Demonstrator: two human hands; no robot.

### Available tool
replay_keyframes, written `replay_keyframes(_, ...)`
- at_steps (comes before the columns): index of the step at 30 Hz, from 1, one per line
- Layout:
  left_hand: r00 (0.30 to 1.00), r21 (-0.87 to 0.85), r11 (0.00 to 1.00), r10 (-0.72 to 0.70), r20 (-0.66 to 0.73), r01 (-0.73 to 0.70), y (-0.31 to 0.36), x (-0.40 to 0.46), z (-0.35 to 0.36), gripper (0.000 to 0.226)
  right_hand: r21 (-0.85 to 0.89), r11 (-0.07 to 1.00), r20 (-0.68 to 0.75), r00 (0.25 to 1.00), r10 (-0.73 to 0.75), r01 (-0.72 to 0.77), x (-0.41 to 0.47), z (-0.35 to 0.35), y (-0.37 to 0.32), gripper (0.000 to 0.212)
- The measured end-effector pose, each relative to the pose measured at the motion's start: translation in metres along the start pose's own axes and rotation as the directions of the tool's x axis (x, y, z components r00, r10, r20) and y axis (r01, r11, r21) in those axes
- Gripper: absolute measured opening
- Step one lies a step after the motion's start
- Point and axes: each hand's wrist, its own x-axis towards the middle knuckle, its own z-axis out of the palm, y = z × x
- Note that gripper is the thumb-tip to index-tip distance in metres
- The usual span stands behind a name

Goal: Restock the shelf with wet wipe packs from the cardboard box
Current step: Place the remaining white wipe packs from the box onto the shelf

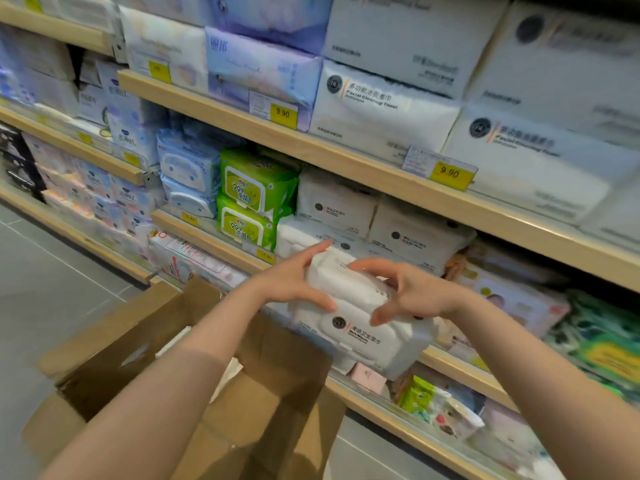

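Observation:
A white bundle of wet wipe packs (360,317) with a round dark logo hangs in the air just in front of the wooden shelf (214,239). My left hand (294,282) grips its left end, fingers over the top and thumb on the front. My right hand (412,292) grips its right side, fingers curled over the top. Matching white packs (412,237) lie stacked on the shelf right behind the bundle. The open cardboard box (138,344) stands on the floor below my left forearm, its flaps up and white packs partly visible inside.
Green wipe packs (254,199) and blue packs (188,174) fill the shelf to the left. White facial towel packs (384,112) sit on the shelf above, behind yellow 9.90 price tags (450,173). More colourful packs line the lower shelf. Grey floor tiles (52,265) spread at left.

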Motion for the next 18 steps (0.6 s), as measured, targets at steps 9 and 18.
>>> replay_keyframes(9, 0.971, -0.219, 0.966, 0.091, -0.219, -0.14, 0.021, 0.041, 0.024, 0.064, -0.47, 0.883, -0.503, 0.82, -0.271, 0.004, -0.027, -0.014, 0.031, 0.052)
replay_keyframes(18, 0.953, -0.122, 0.985, 0.08, -0.292, -0.121, 0.053, 0.115, 0.041, 0.07, -0.558, 0.76, -0.745, 0.605, -0.281, -0.334, -0.012, -0.021, 0.075, 0.051)
